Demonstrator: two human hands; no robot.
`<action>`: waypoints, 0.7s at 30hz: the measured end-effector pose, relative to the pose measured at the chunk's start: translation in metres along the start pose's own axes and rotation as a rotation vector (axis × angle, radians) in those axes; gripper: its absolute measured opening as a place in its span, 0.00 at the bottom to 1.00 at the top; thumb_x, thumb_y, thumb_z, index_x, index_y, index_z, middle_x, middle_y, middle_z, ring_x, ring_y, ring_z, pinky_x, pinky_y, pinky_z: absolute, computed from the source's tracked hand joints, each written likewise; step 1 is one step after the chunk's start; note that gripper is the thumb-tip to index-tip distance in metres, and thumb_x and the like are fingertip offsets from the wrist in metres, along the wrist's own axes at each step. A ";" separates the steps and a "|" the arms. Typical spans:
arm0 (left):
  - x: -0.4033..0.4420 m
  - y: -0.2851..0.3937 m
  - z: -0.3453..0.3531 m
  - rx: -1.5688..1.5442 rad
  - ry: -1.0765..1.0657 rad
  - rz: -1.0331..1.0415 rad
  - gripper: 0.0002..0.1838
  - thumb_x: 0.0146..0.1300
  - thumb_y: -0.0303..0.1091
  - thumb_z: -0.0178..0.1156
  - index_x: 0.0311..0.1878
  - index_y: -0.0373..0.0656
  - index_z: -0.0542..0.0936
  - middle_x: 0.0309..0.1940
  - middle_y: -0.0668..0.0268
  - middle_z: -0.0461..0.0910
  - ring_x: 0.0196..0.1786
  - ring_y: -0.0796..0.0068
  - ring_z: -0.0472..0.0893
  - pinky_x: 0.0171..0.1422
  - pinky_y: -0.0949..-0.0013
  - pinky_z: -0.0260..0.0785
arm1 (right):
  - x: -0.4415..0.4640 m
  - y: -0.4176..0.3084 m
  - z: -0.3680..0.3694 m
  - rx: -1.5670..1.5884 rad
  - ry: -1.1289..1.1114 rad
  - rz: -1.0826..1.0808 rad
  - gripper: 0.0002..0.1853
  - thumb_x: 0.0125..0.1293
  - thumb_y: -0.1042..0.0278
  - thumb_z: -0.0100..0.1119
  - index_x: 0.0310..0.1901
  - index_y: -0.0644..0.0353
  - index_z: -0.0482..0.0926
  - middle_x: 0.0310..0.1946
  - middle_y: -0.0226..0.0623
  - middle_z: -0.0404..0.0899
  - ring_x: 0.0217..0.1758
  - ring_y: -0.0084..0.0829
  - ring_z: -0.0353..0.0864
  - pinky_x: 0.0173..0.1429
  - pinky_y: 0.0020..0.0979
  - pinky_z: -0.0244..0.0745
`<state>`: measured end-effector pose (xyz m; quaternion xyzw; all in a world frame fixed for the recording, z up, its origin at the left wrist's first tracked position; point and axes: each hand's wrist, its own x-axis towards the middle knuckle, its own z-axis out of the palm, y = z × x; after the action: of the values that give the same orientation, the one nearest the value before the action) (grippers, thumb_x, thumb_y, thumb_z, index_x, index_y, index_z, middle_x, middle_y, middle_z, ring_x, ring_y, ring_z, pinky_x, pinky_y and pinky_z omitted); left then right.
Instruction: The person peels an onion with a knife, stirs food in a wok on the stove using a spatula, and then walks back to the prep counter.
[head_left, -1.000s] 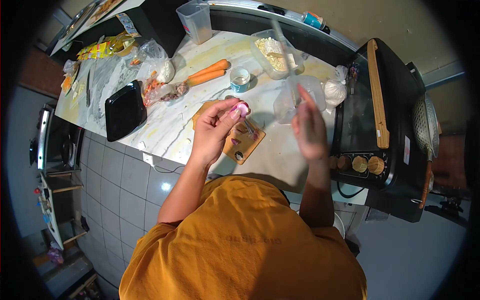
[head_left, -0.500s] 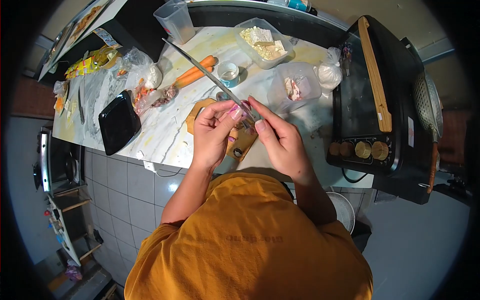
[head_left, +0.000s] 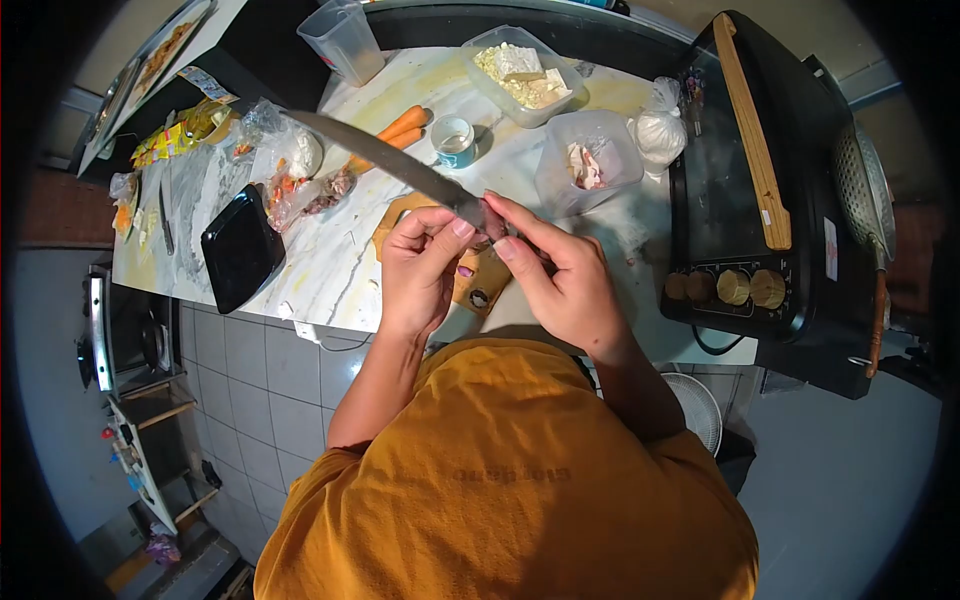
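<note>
Knife: long axis runs up-left from right hand, blade crossing left fingertips. Right fingers closed round handle. Left hand seems to pinch small purplish piece, part hidden; piece between both hands' fingertips, above board.

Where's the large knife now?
In the head view, the large knife is in the right hand, pointing up and left past the left hand and carrots.
</note>
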<state>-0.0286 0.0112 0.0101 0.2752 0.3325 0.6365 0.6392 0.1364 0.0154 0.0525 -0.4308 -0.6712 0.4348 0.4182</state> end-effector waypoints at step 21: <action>-0.004 -0.009 0.006 0.184 0.060 0.245 0.10 0.58 0.21 0.64 0.44 0.38 0.78 0.38 0.63 0.82 0.37 0.81 0.81 0.30 0.82 0.73 | -0.004 -0.007 -0.003 0.117 0.012 0.004 0.22 0.67 0.70 0.56 0.63 0.58 0.71 0.33 0.43 0.83 0.27 0.19 0.77 0.34 0.23 0.72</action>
<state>-0.0175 0.0075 0.0072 0.3517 0.3722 0.6848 0.5185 0.1389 0.0104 0.0586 -0.4095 -0.6412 0.4714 0.4460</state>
